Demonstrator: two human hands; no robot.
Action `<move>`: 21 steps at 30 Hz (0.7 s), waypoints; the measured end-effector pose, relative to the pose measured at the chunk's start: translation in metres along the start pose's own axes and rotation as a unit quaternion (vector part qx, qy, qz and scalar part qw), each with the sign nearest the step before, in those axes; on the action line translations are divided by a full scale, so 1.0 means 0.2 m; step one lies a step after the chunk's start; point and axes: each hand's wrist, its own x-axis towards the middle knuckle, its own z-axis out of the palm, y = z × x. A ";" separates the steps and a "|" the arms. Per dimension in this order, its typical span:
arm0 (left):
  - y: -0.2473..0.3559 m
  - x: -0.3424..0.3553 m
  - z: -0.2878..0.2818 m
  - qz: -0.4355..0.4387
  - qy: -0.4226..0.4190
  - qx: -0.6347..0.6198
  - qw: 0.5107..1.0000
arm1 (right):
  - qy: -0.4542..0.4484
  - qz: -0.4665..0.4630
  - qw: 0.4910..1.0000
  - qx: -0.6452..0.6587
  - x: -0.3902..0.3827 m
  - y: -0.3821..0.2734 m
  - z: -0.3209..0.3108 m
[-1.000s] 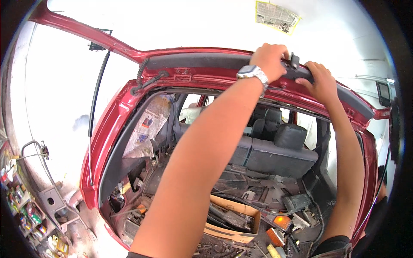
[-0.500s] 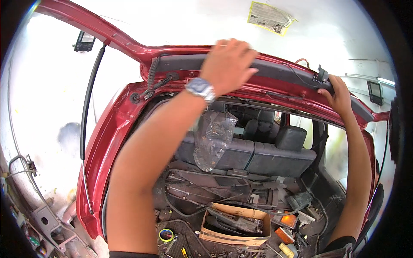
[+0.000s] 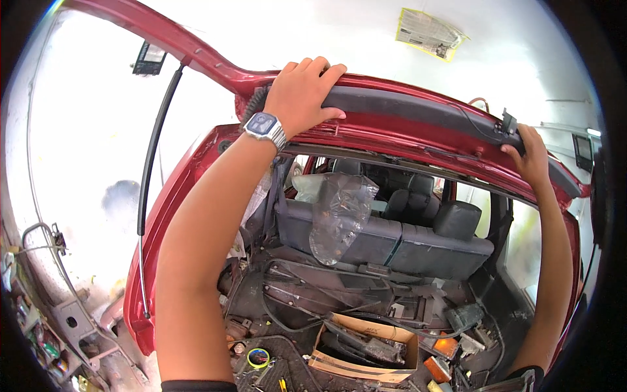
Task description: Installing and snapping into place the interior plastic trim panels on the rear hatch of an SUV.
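Note:
Overhead, a raised red tailgate (image 3: 366,134) carries a long dark trim panel (image 3: 405,108). My left hand (image 3: 304,91), with a silver digital watch (image 3: 264,125) at its wrist, grips the panel near its left end, fingers over the upper edge and thumb below. At the panel's right end, my right hand (image 3: 532,153) holds it beside a small black bracket (image 3: 508,122); thumb and fingers close around the edge. A thin cable (image 3: 467,117) runs along the panel toward that bracket. Part of a black corrugated hose (image 3: 253,104) is hidden behind my left hand.
A black gas strut (image 3: 160,144) supports the left side. Inside the cargo area lie a cardboard box (image 3: 366,372) of dark parts, orange lamps (image 3: 446,345), a green-rimmed tape roll (image 3: 258,357) and loose seals. Clear plastic (image 3: 339,222) drapes over the grey rear seat (image 3: 444,245).
My left hand has moved left along the panel and come down onto it, closing over its edge. My right hand keeps its hold; the whole view has shifted slightly.

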 end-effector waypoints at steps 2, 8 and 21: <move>-0.02 -0.07 -0.06 -0.014 0.004 0.021 1.000 | 0.005 0.014 1.000 -0.003 -0.05 0.03 0.01; -0.29 -0.30 -0.24 -0.132 -0.037 -0.080 0.987 | -0.002 0.024 1.000 -0.006 -0.07 0.12 0.04; -0.37 -0.40 -0.12 -0.146 0.052 -0.218 0.963 | -0.011 0.034 0.999 -0.033 -0.08 0.10 0.02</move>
